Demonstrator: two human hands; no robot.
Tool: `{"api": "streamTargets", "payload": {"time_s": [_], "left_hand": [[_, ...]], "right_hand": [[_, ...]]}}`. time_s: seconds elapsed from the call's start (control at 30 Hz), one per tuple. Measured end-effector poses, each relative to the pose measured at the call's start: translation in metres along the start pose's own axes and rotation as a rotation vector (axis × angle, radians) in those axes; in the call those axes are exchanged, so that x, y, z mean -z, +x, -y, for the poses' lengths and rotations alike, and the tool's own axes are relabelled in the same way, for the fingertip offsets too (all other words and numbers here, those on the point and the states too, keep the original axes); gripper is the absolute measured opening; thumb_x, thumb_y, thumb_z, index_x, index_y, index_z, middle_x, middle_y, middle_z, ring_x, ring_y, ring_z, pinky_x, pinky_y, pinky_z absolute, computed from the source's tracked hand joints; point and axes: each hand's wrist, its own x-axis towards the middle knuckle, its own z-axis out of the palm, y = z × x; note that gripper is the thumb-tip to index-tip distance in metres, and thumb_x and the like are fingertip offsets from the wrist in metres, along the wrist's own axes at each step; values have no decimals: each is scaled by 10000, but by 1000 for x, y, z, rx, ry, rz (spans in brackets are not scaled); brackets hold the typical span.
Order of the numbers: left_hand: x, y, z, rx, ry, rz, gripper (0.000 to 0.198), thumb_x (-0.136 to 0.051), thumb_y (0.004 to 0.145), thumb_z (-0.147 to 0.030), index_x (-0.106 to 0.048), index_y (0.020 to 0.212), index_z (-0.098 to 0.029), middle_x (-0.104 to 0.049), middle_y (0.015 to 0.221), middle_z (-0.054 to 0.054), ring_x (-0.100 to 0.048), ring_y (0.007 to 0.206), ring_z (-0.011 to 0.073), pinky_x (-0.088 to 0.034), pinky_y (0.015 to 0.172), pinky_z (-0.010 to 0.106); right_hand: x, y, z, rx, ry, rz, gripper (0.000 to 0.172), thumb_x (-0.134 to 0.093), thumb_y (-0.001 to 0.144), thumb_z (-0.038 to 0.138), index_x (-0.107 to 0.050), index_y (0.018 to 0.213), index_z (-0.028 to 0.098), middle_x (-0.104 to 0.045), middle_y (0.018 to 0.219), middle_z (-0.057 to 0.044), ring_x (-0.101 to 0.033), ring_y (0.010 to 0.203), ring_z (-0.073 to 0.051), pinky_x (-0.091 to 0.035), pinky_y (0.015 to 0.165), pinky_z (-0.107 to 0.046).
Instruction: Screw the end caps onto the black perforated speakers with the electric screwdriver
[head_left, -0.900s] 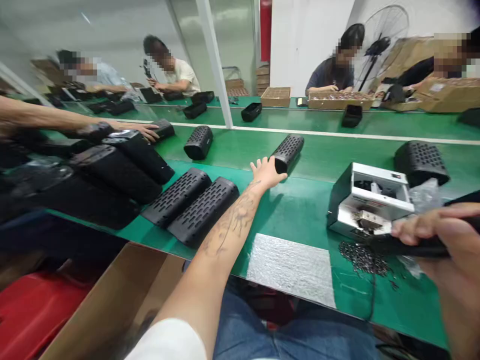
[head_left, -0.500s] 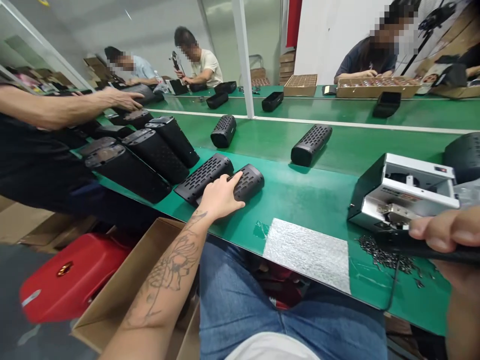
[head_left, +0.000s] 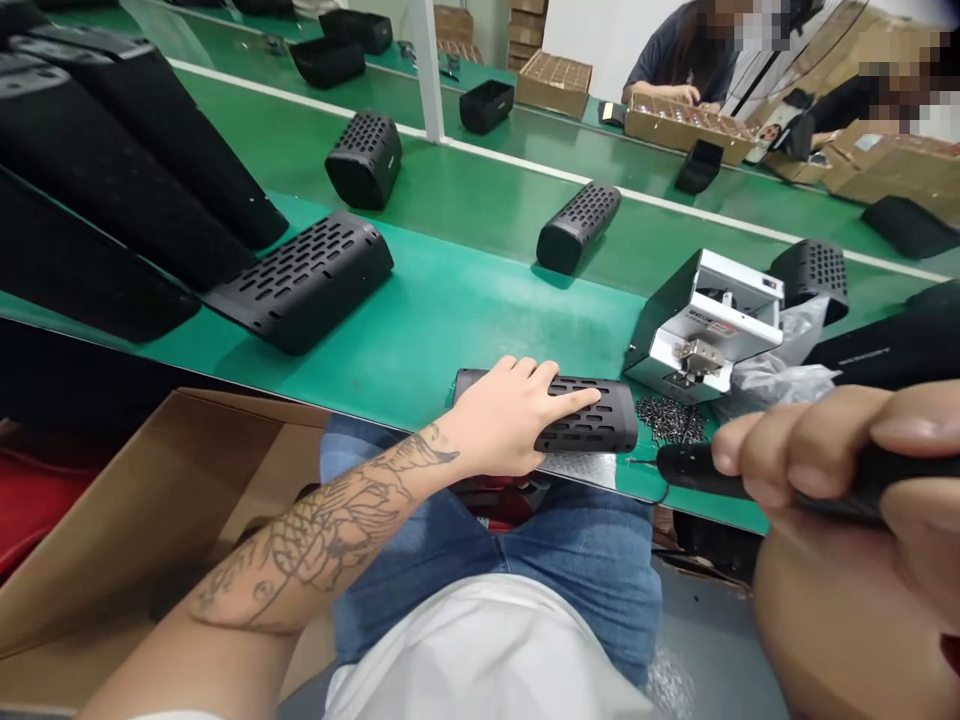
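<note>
My left hand (head_left: 510,415) lies over a black slotted speaker housing (head_left: 592,415), its thumb and fingers round the near and far sides. The housing rests flat at the table's front edge, covering most of a silvery foam pad (head_left: 581,467). At the right, my right hand (head_left: 840,450) is wrapped round a black electric screwdriver (head_left: 697,468). Its thin bit points left, a little short of the housing's right end. Behind the tool lies a pile of small dark screws (head_left: 670,420), beside a silver and black screw feeder (head_left: 701,330).
Another slotted housing (head_left: 307,280) lies left, against several tall black casings (head_left: 127,150). Two more housings, one left (head_left: 365,160) and one right (head_left: 579,228), sit on the green belt. A cardboard box (head_left: 150,520) stands below the table's left edge. A person (head_left: 682,60) sits opposite.
My left hand has brought one housing rightward from beside the other onto the foam pad. My right hand still holds the screwdriver, now with its bit near the housing. The view has shifted.
</note>
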Motion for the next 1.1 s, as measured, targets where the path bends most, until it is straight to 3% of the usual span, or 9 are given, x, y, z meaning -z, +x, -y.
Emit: {"api": "streamTargets", "payload": {"time_s": [0.17, 0.4, 0.7, 1.1], "left_hand": [[-2, -1, 1, -6, 15, -4, 1006, -854, 976, -395, -433, 1890, -374, -656, 1626, 196, -694, 1339, 406, -499, 1144, 519], [1, -1, -2, 17, 17, 10, 1009, -868, 975, -384, -439, 1888, -393, -633, 1678, 203, -694, 1373, 411, -496, 1149, 527], [2, -2, -3, 19, 8, 32, 1014, -854, 986, -364, -418, 1901, -387, -619, 1697, 226, -683, 1428, 428, -491, 1156, 538], [3, -2, -4, 24, -5, 17, 1017, -856, 966, -340, -426, 1887, -387, -633, 1681, 212, -680, 1383, 424, -476, 1124, 514]], "right_hand": [[-15, 15, -17, 59, 100, 31, 183, -1043, 896, 295, -905, 1006, 248, -752, 661, -3, -682, 452, -210, -672, 471, -424], [-24, 18, -41, 50, 135, 39, 177, -1012, 873, 219, -854, 952, 220, -744, 642, 12, -686, 441, -193, -684, 495, -375], [-33, 11, -42, 22, 160, 111, 194, -1011, 878, 202, -839, 955, 252, -730, 654, 29, -618, 436, -167, -630, 470, -363], [-28, 14, -43, 3, 140, 152, 183, -992, 871, 200, -852, 972, 259, -728, 652, 27, -624, 415, -173, -652, 473, -391]]}}
